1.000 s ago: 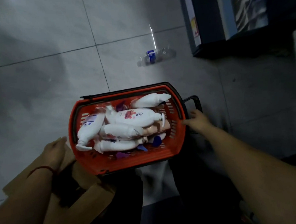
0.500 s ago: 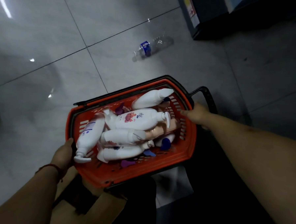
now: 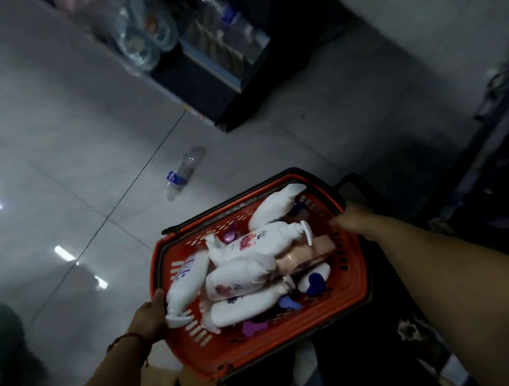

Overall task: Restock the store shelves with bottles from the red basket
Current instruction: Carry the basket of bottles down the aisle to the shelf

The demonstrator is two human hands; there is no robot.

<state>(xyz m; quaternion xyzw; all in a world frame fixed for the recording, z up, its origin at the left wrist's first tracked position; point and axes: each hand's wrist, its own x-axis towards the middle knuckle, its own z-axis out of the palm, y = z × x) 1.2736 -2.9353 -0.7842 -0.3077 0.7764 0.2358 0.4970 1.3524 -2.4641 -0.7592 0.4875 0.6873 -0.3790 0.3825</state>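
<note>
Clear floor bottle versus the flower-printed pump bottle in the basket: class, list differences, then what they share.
The clear bottle is see-through with a blue label; the pump bottle is white with a reddish flower. The clear bottle lies alone on the floor; the pump bottle rests on others in the red basket. Both lie on their sides.

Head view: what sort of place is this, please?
Most likely a small shop. A red basket holds white pump bottles, a dark shelf unit beyond it carries packaged goods, and the floor is of large pale tiles.
</note>
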